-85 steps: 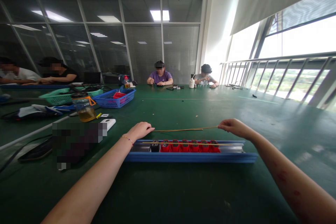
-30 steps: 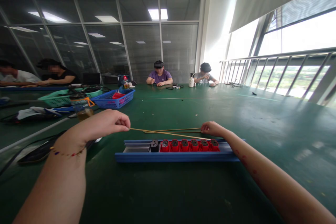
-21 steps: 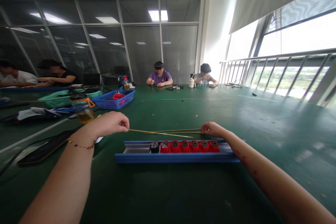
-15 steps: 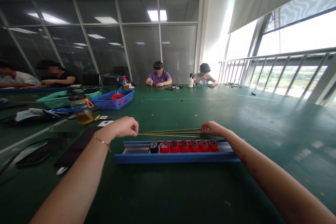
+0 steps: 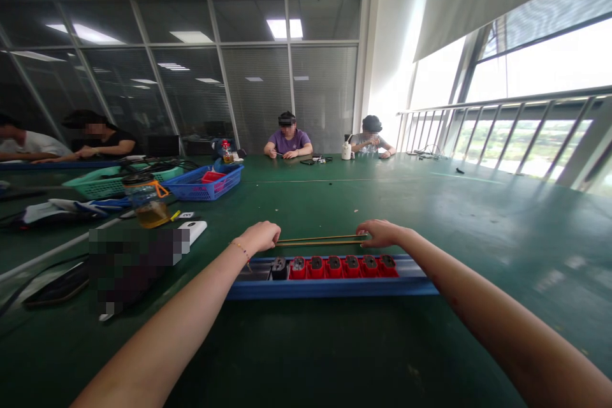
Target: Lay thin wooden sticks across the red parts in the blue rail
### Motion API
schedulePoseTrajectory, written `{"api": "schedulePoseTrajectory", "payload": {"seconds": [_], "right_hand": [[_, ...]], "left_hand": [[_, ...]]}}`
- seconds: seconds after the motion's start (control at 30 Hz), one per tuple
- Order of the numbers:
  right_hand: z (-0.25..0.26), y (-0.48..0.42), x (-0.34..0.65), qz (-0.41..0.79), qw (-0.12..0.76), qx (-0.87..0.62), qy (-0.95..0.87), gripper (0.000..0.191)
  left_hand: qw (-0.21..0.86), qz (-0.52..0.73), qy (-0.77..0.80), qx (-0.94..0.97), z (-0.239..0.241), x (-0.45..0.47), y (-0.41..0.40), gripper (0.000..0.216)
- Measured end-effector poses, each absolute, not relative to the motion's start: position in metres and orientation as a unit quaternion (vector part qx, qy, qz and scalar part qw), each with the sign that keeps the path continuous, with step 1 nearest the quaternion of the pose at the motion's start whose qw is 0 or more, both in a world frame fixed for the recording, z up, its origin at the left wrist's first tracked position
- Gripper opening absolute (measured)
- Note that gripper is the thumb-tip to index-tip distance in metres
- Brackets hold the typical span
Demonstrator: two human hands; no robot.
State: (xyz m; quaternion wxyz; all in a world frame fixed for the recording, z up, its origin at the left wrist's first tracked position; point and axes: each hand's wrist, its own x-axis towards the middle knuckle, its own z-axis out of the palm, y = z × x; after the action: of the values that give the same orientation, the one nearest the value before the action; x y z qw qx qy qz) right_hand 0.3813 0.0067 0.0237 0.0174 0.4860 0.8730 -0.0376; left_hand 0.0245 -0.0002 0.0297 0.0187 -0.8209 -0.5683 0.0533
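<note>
Several thin yellowish sticks lie crosswise between my hands, just beyond a blue channel-shaped rail. My left hand is closed at their left ends, with a bead bracelet on its wrist. At the right ends, my right hand has its fingers and thumb curled around the sticks. Inside the rail's silvery trough, several red blocks with dark tops stand in a row. One black block stands at the row's left. My right forearm passes over the rail's right end.
At left are a blue basket, a green basket, a jar of amber liquid, a white-ended device and a dark phone-like object. Co-workers sit at the table's far side, one in a purple shirt.
My left hand has moved right, along the sticks and nearer to my right hand. The sticks now lie closer together. My right hand has shifted slightly left, its fingers more spread.
</note>
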Motion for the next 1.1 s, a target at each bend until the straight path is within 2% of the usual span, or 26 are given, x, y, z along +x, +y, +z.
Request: {"api": "schedulePoseTrajectory", "payload": {"seconds": [0.27, 0.57, 0.73, 0.87, 0.93, 1.1], "right_hand": [[0.029, 0.018, 0.358, 0.01, 0.094, 0.474, 0.875, 0.036], [0.033, 0.015, 0.348, 0.008, 0.123, 0.469, 0.875, 0.031], [0.051, -0.007, 0.362, -0.005, 0.061, 0.457, 0.887, 0.018], [0.078, -0.039, 0.388, -0.044, 0.001, 0.451, 0.892, 0.023], [0.088, -0.058, 0.4, -0.119, -0.064, 0.432, 0.892, 0.022], [0.093, -0.095, 0.411, -0.237, -0.099, 0.414, 0.873, 0.036]], "left_hand": [[0.042, 0.071, -0.536, -0.84, 0.031, 0.032, 0.009, 0.031], [0.01, 0.095, -0.516, -0.851, 0.032, 0.042, 0.01, 0.024], [-0.02, 0.036, -0.498, -0.866, 0.052, 0.033, -0.012, 0.015], [-0.129, -0.068, -0.476, -0.867, 0.081, 0.023, -0.043, 0.021], [-0.185, -0.088, -0.46, -0.864, 0.093, 0.021, -0.061, 0.027], [-0.263, -0.09, -0.439, -0.855, 0.098, 0.021, -0.093, 0.034]]}}
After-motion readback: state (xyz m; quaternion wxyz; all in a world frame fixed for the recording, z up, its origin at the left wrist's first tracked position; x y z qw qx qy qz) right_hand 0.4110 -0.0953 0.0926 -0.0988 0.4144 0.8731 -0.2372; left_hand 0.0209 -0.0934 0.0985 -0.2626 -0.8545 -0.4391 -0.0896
